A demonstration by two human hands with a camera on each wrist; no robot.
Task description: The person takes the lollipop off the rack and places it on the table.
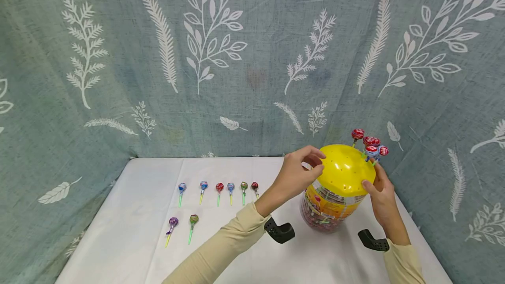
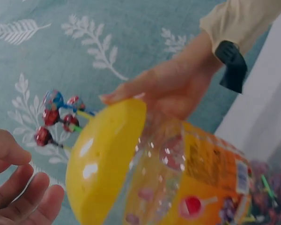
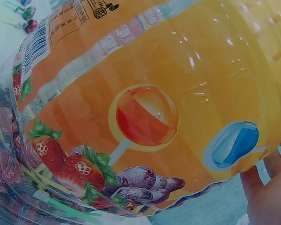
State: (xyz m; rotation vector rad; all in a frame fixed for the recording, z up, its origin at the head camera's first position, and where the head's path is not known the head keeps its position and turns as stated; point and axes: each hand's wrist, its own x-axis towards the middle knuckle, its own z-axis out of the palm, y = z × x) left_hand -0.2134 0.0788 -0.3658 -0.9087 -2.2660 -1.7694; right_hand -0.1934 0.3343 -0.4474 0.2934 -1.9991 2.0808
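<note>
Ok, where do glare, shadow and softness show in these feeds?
Head: small highlights on the yellow lid, faint shadow on the white table; left wrist: bright glare on that lid, right hand looks soft; right wrist: dim overall, glare specks on the jar.

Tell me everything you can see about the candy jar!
It's a big, round candy jar, see-through and plastic-looking, with a shiny, domed yellow lid dotted with small holes. Five lollipops poke up from the lid's right side. An orange label shows a red lollipop, strawberries and purple fruit. More wrapped lollipops lie in the bottom. It stands on the white-covered table; whether it leans is hard to tell. The right hand grips it at the lid's edge; the left hand is close, not touching.
</note>
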